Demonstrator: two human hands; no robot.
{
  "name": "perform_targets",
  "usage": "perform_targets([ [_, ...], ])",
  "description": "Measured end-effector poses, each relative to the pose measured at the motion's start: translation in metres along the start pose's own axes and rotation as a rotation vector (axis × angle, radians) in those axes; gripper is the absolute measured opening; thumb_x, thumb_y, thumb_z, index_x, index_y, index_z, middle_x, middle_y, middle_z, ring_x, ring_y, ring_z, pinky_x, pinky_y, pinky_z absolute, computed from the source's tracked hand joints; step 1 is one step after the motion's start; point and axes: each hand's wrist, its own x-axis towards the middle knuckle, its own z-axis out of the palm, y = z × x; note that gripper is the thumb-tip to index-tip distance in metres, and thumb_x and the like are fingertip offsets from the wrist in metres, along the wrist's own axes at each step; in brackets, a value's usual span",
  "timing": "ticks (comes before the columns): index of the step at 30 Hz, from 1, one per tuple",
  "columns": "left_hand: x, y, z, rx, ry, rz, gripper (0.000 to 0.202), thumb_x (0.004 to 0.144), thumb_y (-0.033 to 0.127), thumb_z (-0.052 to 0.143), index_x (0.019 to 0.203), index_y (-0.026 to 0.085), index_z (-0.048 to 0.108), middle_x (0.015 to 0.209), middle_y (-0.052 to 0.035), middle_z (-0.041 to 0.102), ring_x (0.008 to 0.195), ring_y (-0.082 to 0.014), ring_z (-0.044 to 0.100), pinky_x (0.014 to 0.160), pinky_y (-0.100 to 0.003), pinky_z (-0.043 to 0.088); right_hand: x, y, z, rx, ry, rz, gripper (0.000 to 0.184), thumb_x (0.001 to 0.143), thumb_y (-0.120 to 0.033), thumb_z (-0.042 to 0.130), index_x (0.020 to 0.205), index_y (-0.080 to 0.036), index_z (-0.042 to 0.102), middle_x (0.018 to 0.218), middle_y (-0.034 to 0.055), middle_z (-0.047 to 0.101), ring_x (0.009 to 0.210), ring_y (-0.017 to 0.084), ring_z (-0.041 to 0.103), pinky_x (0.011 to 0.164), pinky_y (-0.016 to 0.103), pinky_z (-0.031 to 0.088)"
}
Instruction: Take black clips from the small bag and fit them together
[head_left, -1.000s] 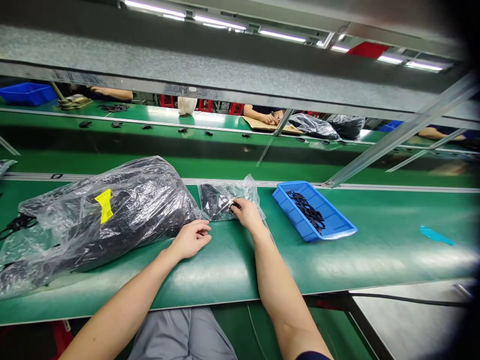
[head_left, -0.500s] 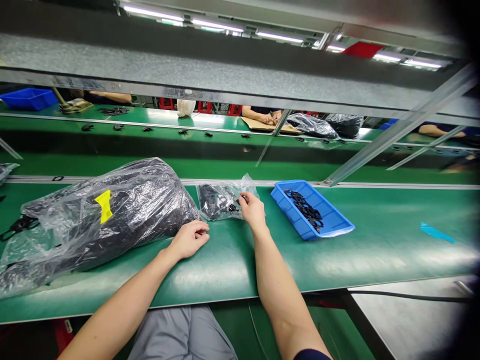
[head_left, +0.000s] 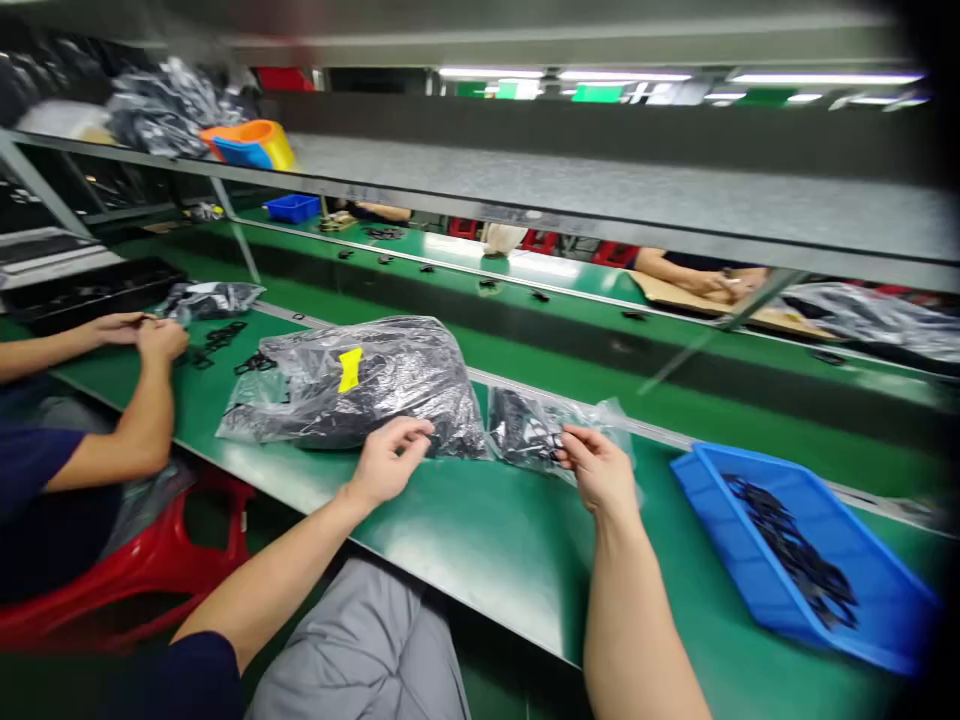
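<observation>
My right hand [head_left: 596,470] pinches a small black part at the mouth of a small clear plastic bag [head_left: 536,430] of black parts on the green table [head_left: 480,530]. My left hand [head_left: 390,460] hovers with its fingers loosely curled and apart, holding nothing, at the near edge of a large clear bag [head_left: 360,385] stuffed with black parts and bearing a yellow tag. A blue tray [head_left: 806,555] with several black parts lies to the right.
A co-worker's arms [head_left: 127,340] work on black parts at the left, above a red stool [head_left: 135,570]. Across the belt, another person's hands [head_left: 712,282] rest on cardboard. Small black parts ride the far conveyor. A grey shelf runs overhead.
The view has swung left, bringing the co-worker at the left into sight. My left hand rose off the table and its fingers opened. My right hand drew back slightly from the small bag.
</observation>
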Motion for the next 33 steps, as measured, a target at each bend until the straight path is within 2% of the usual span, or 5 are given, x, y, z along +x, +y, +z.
perform_targets([
  [6,0.015,-0.035,-0.157,0.376,0.646,-0.088,0.031,0.081,0.029,0.051,0.106,0.013,0.061,0.099,-0.0110,0.067,0.081,-0.0172,0.064,0.070,-0.028,0.052,-0.003,-0.002,0.008,-0.070,0.043,-0.045,0.044,0.053,-0.041,0.080,0.086,-0.014,0.070,0.053,-0.0012,0.059,0.044,0.011,0.051,0.040,0.023,0.040],
  [10,0.051,-0.064,-0.219,0.804,0.416,-0.427,0.034,0.081,0.029,0.049,0.105,0.009,0.062,0.100,-0.0140,0.069,0.083,-0.0194,0.064,0.071,-0.028,0.049,-0.006,-0.005,0.013,-0.114,0.024,-0.036,0.042,0.054,-0.041,0.078,0.085,-0.014,0.069,0.052,-0.0005,0.059,0.045,0.012,0.051,0.041,0.023,0.040],
  [16,0.080,-0.081,-0.213,0.888,0.089,-0.557,0.019,0.058,0.033,0.071,0.061,0.015,0.065,0.059,-0.0071,0.065,0.066,-0.0241,0.062,0.065,-0.030,0.045,-0.004,-0.003,0.012,-0.126,0.013,-0.032,0.046,0.054,-0.044,0.076,0.086,-0.013,0.068,0.052,-0.0010,0.058,0.046,0.013,0.051,0.041,0.023,0.038],
  [20,0.086,-0.081,-0.205,0.941,0.050,-0.572,0.024,0.062,0.038,0.069,0.061,0.015,0.067,0.066,-0.0133,0.068,0.075,-0.0282,0.064,0.069,-0.032,0.045,-0.003,-0.001,0.011,-0.175,0.014,-0.044,0.048,0.055,-0.048,0.075,0.087,-0.013,0.067,0.052,-0.0012,0.057,0.045,0.013,0.050,0.041,0.024,0.036],
  [33,0.072,-0.031,-0.226,0.869,0.641,-0.404,0.029,0.082,0.028,0.051,0.100,0.012,0.067,0.096,-0.0114,0.071,0.093,-0.0293,0.063,0.081,-0.041,0.049,-0.007,-0.004,0.013,-0.280,0.000,-0.150,0.041,0.068,-0.047,0.066,0.092,-0.013,0.068,0.058,0.0013,0.061,0.049,0.014,0.053,0.046,0.026,0.040],
])
